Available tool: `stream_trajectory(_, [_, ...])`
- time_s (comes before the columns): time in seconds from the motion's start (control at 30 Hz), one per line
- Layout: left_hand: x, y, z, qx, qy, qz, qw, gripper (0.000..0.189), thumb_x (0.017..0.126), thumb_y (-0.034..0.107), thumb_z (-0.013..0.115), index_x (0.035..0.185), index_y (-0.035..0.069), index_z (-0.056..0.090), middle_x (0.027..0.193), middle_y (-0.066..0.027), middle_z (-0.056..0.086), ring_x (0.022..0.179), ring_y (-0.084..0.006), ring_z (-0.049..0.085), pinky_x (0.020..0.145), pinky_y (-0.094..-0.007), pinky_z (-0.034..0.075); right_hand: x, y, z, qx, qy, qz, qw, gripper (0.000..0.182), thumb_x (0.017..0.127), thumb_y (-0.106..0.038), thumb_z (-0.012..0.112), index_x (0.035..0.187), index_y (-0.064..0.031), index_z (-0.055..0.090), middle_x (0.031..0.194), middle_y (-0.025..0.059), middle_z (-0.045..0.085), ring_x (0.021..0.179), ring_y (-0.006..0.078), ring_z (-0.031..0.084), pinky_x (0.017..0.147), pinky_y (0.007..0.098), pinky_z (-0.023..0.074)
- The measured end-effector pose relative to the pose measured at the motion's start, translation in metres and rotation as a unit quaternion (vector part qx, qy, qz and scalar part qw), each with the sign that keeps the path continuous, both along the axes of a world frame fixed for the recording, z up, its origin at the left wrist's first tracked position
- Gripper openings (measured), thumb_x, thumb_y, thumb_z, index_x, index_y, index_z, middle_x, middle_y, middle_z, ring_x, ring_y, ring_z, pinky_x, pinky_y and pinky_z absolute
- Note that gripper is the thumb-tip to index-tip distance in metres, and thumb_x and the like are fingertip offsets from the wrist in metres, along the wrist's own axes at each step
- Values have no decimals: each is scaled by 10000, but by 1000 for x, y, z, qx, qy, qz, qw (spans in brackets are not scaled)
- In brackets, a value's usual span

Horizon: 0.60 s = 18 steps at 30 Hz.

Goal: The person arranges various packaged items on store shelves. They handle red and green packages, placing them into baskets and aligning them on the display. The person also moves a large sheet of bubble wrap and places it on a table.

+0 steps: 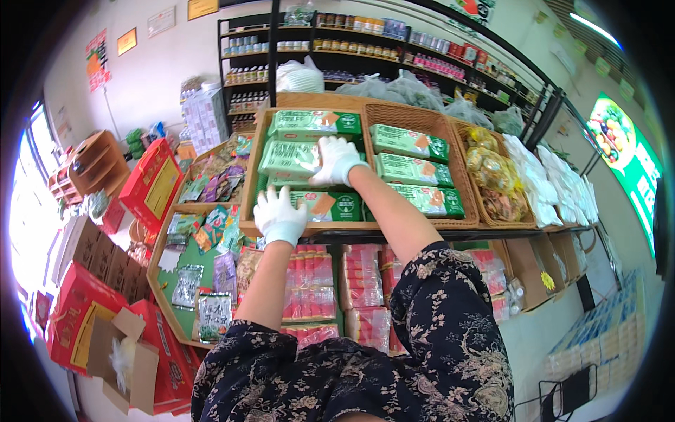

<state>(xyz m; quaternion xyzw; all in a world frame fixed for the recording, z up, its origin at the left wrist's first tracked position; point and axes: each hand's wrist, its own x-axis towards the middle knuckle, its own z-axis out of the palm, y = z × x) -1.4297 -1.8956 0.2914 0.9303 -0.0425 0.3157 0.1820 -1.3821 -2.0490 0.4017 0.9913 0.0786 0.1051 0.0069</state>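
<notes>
In a wooden tray (255,158) before me lie green-and-white packs of biscuits in rows. My right hand (337,162), in a white glove, grips the right end of the middle biscuit pack (287,158), its thumb on the near side and fingers on the far side. That pack sits slightly raised over another. My left hand (280,216), also gloved, spreads its fingers at the tray's front left corner, over the left end of the front biscuit pack (329,205). Behind them lies the back biscuit pack (314,124). Whether the left fingertips press on the pack cannot be told.
On the right, a wicker basket (464,182) holds similar packs, beside yellow bagged goods (490,163) and white plastic bags (532,179). Below are red-wrapped packages (311,279) and a green-lined bin (184,311) of snack bags. An open cardboard box (142,364) stands lower left.
</notes>
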Motion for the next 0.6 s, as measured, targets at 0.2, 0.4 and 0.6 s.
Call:
stream_trajectory(0.2, [-5, -4, 5, 17, 15, -3, 1000, 455, 773, 373, 535, 1151, 127, 591, 1268, -138, 510, 1167, -320, 447, 919, -428, 379, -26, -57, 33, 62, -127, 77, 987, 714, 522, -504, 744, 1054, -73, 542, 1024, 151, 587, 983, 308, 560, 871, 388, 450])
stream_trajectory(0.4, [-4, -2, 3, 17, 13, 4, 1000, 440, 775, 361, 537, 1147, 132, 596, 1268, -135, 510, 1174, -317, 443, 925, -425, 377, -24, -154, 77, -49, -196, -78, 976, 718, 577, -402, 761, 1168, -96, 491, 1112, 125, 557, 1093, 279, 501, 981, 389, 342])
stream_trajectory(0.6, [-6, -6, 6, 11, 19, 4, 1000, 424, 768, 349, 545, 1127, 130, 599, 1248, -141, 521, 1178, -321, 446, 929, -433, 374, 6, -218, 60, -29, -204, -132, 970, 835, 557, -417, 778, 1265, -139, 434, 1216, 113, 502, 1172, 293, 427, 1029, 390, 280])
